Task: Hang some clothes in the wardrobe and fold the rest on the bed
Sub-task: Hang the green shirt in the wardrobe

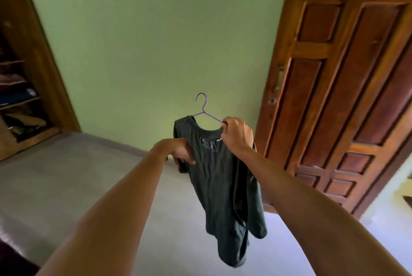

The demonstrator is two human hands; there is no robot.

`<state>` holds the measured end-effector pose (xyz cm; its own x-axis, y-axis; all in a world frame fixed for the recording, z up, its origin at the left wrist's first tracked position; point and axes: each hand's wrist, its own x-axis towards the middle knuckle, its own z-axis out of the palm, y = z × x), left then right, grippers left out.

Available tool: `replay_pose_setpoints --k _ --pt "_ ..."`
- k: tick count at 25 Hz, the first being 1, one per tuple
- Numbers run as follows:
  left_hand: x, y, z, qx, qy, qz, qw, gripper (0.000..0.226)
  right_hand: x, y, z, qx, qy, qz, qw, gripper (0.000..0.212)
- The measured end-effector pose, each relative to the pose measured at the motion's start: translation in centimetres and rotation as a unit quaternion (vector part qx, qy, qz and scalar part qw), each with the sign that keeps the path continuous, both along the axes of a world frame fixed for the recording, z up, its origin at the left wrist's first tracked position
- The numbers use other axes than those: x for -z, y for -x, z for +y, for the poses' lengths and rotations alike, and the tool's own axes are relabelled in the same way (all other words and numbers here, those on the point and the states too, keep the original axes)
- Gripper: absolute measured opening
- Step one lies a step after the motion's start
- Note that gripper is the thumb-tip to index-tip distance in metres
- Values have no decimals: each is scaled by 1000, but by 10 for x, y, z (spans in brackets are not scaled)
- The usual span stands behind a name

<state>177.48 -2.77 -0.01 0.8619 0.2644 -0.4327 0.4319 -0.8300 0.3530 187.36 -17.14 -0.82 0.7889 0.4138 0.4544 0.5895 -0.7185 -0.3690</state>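
- Head view, risk: the dark T-shirt (220, 175) hangs in mid-air on a purple hanger (204, 108). The hanger's left arm goes into the collar, while its right arm runs bare above the neckline. The shirt therefore appears only half seated. If the hanger tilts or the hold on the fabric loosens, the shirt would likely slide off towards the floor (66, 186).
- Head view, further risk: the wardrobe (26, 97) stands well apart at the left edge, so carrying the shirt there loosely draped could shake it free.
- Head view, right hand (236, 135): fingers curled, pinching the hanger's right arm at the collar edge. The shirt's body hangs directly below this hand. Whether collar fabric is also pinched cannot be told.
- Head view, left hand (178, 150): fingers bent downward, gripping fabric at the shirt's left shoulder, just beside the sleeve.
- Head view, setting: the green wall (156, 41) lies behind the shirt, and a wooden door (334, 74) is to the right.
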Motion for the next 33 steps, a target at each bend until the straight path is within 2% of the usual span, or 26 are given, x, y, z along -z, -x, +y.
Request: replay_pose_setpoints --k 5,11,18,25,31,33 --pt "18 -61 101 -79 -3 17 997 38 12 -82 99 -44 -21 14 999 21" --pt "15 -146 257 -160 12 1 987 38 7 -187 271 -87 -45 34 995 21" --pt "11 -198 431 -233 5 -7 972 41 2 -251 472 -151 -83 51 984 21" --pt "19 -244 615 -284 3 3 959 44 10 -312 681 -231 -84 46 968 21" --pt "-6 -296 787 -314 -2 -51 948 44 -19 -364 866 -289 -81 30 954 20" --pt "-1 -303 845 -325 2 -33 945 44 -21 -370 925 -305 -76 38 949 19"
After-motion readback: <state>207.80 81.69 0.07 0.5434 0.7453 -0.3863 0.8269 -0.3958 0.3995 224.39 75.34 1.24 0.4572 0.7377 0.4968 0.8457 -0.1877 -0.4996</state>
